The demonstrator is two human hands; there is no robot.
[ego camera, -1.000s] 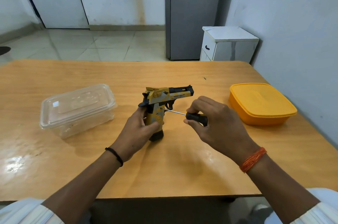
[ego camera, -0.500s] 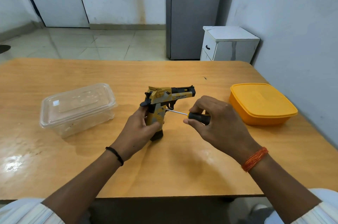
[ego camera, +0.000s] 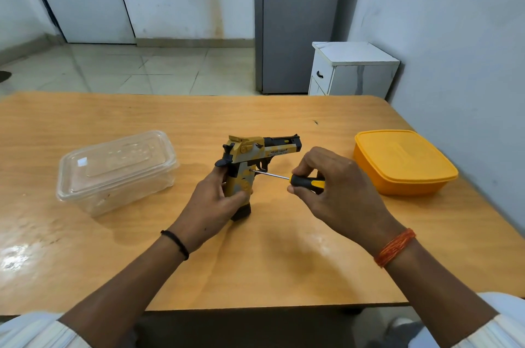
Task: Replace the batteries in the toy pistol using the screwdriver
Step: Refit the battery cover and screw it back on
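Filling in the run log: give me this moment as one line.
left hand: grips pistol upright | right hand: holds screwdriver | tip at grip screw | boxes: lids on

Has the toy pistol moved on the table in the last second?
No. The toy pistol keeps its place between the clear box and the orange box, held by the left hand.

Bright, even indoor light, w/ no hard shadows. Soft shadows fall under the hands on the worktop point(ego camera: 284, 262). White glare patch near the worktop's left edge (glossy finish). Sharp focus in the centre; wide-angle lens bows the worktop's far edge and stretches the picture's corners.
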